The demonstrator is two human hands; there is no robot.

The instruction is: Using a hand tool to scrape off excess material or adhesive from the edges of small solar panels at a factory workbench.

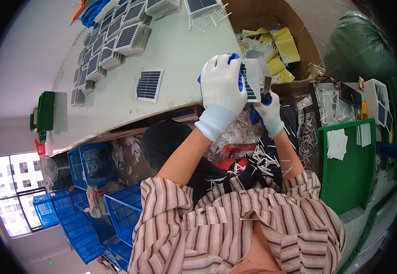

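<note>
My left hand (223,82), in a white glove with blue palm coating, is closed around a small solar panel (252,81), held on edge above the table's near right corner. The panel's dark striped face shows beside the fingers, its pale side to the right. Whether it is one panel or several together I cannot tell. My right hand (269,112), gloved alike, grips a cutter knife (266,87) with a dark blade pointing up beside the panel. Another solar panel (149,85) lies face up on the table. Stacks of panels (132,36) stand at the far left.
A cardboard box (305,34) holds yellow sheets and white scraps beyond my hands. The pale table (180,59) lies left; a green tray (347,187) with white cards sits right. A green bag (360,48) stands far right, blue crates (96,162) left. White strips litter my lap.
</note>
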